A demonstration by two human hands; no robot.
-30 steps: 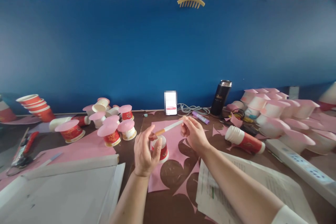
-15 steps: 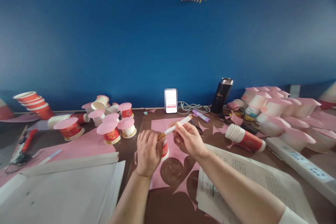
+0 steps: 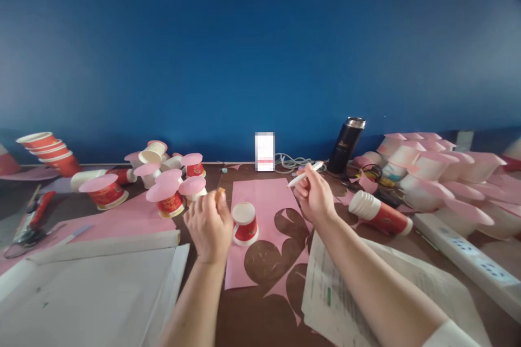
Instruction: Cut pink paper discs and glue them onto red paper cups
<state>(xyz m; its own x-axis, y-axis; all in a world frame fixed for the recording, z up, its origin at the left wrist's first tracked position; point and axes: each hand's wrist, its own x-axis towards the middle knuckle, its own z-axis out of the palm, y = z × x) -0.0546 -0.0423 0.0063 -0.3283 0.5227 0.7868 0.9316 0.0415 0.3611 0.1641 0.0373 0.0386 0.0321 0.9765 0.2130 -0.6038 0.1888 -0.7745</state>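
Observation:
My right hand [image 3: 315,195] pinches a slim white pen [image 3: 297,179], its narrow tip pointing down and left. My left hand [image 3: 209,225] is closed, and a small orange-brown pen cap [image 3: 221,191] pokes out above the thumb. Between the hands, a red and white paper cup [image 3: 245,226] stands upside down on a pink paper sheet [image 3: 260,190]. Round pieces are cut out of that sheet. Neither hand touches the cup.
Pink-topped paper cups [image 3: 169,200] stand at the left, with many more [image 3: 433,165] at the right. A black bottle [image 3: 347,146], a lit phone [image 3: 265,152], fallen cups [image 3: 380,212], a power strip [image 3: 464,246] and printed papers [image 3: 366,282] lie around. A white box lid [image 3: 101,287] is front left.
The hands have moved apart, and the pen is separated from the cap. My right hand went right with the pen, my left hand left. The upturned cup is now uncovered.

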